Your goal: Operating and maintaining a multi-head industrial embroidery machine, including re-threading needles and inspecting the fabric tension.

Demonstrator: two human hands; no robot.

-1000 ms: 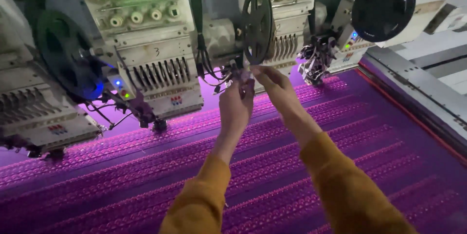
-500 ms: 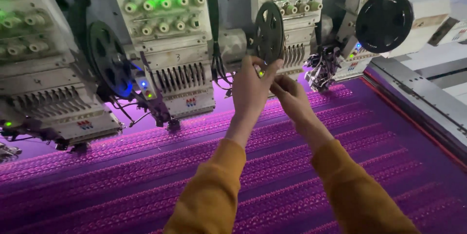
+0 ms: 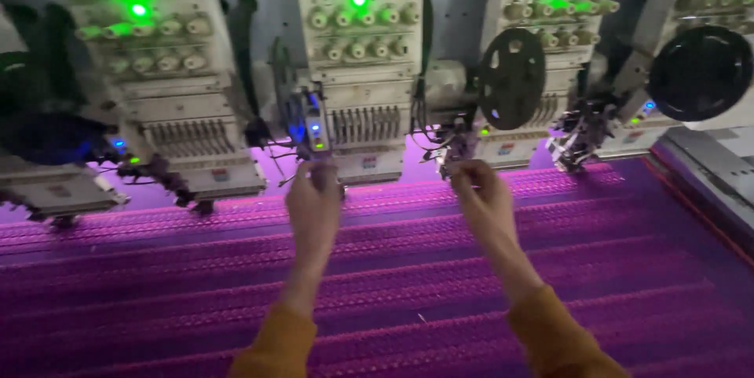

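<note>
My left hand [image 3: 314,193] is raised to the foot of the middle embroidery head [image 3: 363,72], just under its blue-lit needle area. Its fingertips pinch what looks like a thin thread [image 3: 284,182]. My right hand [image 3: 475,186] is up at the neighbouring head, below the dark round reel [image 3: 512,78]. Its fingers are closed on a small metal part [image 3: 444,160] hanging there. Both sleeves are mustard yellow. The two hands are about a hand's width apart above the purple fabric [image 3: 393,284].
Several embroidery heads with green lamps stand in a row along the back. A second dark reel [image 3: 700,72] hangs at the far right. The grey machine frame edge [image 3: 707,189] runs down the right side. Stitched rows cross the stretched fabric.
The view has swung right to left. My left hand has left the reel head and moved left to the middle head. My right hand stays by the reel head.
</note>
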